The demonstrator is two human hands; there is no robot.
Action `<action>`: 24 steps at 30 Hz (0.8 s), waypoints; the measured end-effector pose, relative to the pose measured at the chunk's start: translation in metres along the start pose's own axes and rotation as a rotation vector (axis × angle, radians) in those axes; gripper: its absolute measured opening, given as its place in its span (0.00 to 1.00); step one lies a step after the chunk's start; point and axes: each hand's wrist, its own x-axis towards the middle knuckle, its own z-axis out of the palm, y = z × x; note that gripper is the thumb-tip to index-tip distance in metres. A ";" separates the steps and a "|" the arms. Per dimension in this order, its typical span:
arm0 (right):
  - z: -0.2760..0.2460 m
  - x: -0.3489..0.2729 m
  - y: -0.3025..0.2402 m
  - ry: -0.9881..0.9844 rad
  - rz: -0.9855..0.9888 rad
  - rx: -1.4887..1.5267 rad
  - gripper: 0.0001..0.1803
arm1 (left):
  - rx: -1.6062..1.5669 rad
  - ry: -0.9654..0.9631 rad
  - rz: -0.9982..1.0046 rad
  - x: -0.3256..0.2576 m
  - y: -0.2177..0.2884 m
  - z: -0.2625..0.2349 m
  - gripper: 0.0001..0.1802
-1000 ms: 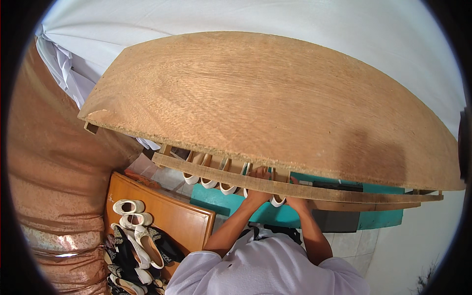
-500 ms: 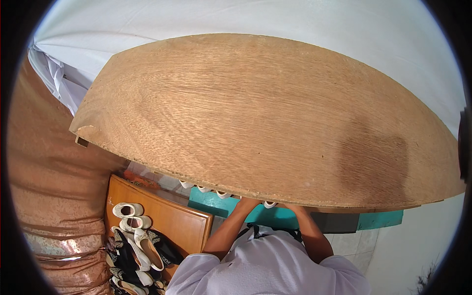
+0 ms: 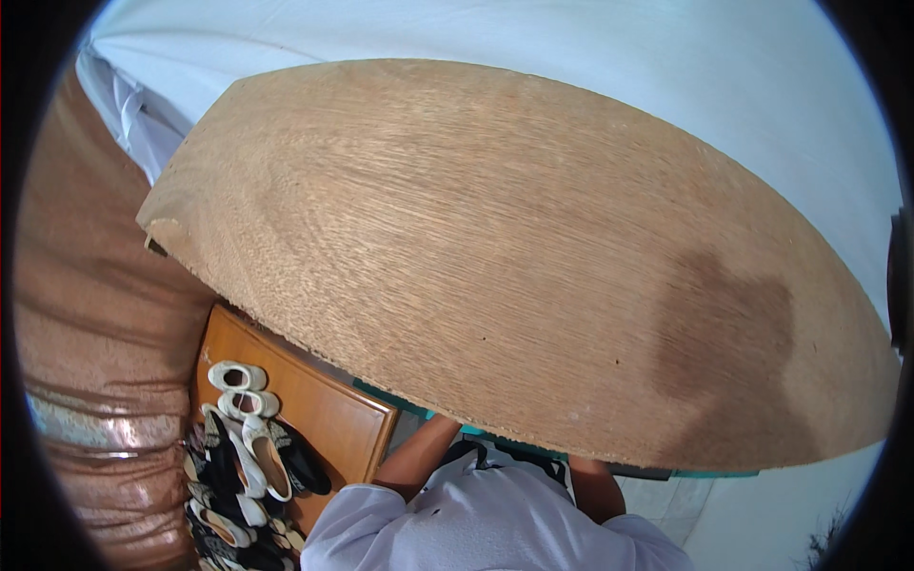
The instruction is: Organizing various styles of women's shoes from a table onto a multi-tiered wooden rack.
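A broad wooden top [image 3: 476,247] of light brown plywood fills most of the view, its rough near edge cutting across above my lap. Both my forearms reach up and under that edge, the left forearm [image 3: 417,459] on one side of my body and the right forearm [image 3: 597,487] on the other. My left hand and my right hand are both hidden beneath the wood, so what they touch cannot be seen. Slivers of a teal surface [image 3: 709,473] show just below the near edge.
On the left, an orange-brown wooden panel [image 3: 328,400] bears a pile of shoes [image 3: 252,457], white and black flats among them. Brown shiny cloth [image 3: 105,314] hangs at the far left. White sheeting [image 3: 571,33] lies behind the top. Pale tiles [image 3: 657,504] show at lower right.
The view has shifted so the top's near edge now sits lower and covers more of my arms. White shoes seen under the edge, and part of my left hand, are now hidden.
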 end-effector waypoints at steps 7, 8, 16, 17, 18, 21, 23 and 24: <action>-0.002 0.066 -0.040 -0.086 -0.025 0.065 0.17 | 0.128 0.118 0.020 0.003 -0.003 0.002 0.22; -0.005 0.075 -0.045 -0.097 -0.027 0.074 0.17 | 0.148 0.131 0.022 0.001 -0.004 0.001 0.22; -0.020 0.081 -0.147 -0.148 -0.315 0.207 0.06 | 0.199 0.212 -0.040 -0.054 0.050 -0.051 0.16; -0.021 0.077 -0.169 -0.058 -0.486 0.206 0.04 | 0.189 0.273 -0.028 -0.064 0.058 -0.060 0.14; -0.017 0.070 -0.183 0.032 -0.657 0.212 0.04 | 0.181 0.337 -0.018 -0.076 0.062 -0.067 0.11; -0.014 0.037 -0.221 -0.422 -0.328 0.476 0.06 | 0.202 0.534 -0.059 -0.130 0.059 -0.087 0.08; -0.006 0.009 -0.255 -0.537 -0.480 0.532 0.03 | 0.172 0.656 -0.113 -0.173 0.063 -0.102 0.07; 0.000 -0.005 -0.266 -0.571 -0.499 0.540 0.03 | 0.188 0.686 -0.134 -0.197 0.066 -0.109 0.07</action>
